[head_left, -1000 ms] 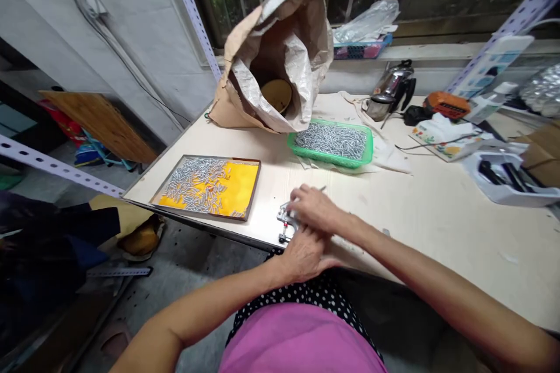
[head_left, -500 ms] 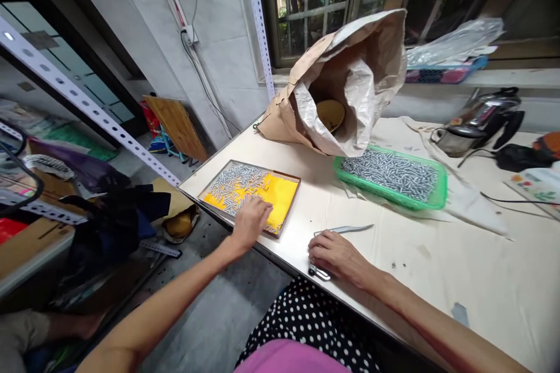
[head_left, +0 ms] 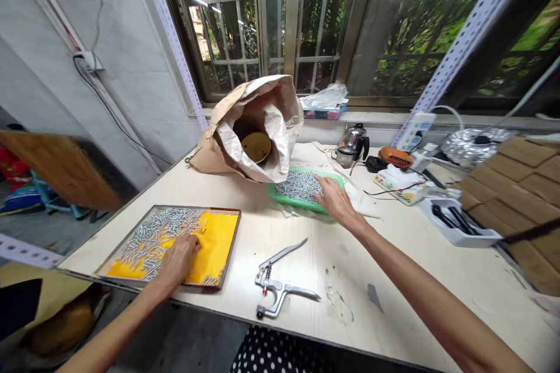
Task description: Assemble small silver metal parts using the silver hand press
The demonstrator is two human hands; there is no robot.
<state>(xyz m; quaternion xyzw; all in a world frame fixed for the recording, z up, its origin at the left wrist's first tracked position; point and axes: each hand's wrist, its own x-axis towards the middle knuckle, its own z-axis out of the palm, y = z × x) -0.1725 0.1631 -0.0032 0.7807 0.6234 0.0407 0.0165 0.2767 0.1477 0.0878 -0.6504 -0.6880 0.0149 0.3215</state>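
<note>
My left hand (head_left: 178,261) rests over the shallow tray (head_left: 237,232), its fingers curled down at the yellow sheet (head_left: 214,245). Whatever its fingertips hold, if anything, is hidden. Loose small metal pins (head_left: 151,239) cover the tray's left part. My right hand (head_left: 335,199) reaches to the green plastic basket (head_left: 292,204), fingers stretched out over the heap of similar metal pins (head_left: 300,185) inside it. Between the hands, a pair of snap-fastener pliers (head_left: 275,285) lies on the table with its handles spread, touched by neither hand.
A large paper sack (head_left: 219,145) lies behind the tray, its mouth facing me, with a round yellowish thing (head_left: 256,147) inside. At the back right are a kettle (head_left: 352,139), a tissue pack (head_left: 400,183), a white tray (head_left: 464,236) and a cardboard box (head_left: 516,198).
My right hand has left the pliers and moved forward to the green basket. My left hand stays over the tray. The view has swung to the right.
</note>
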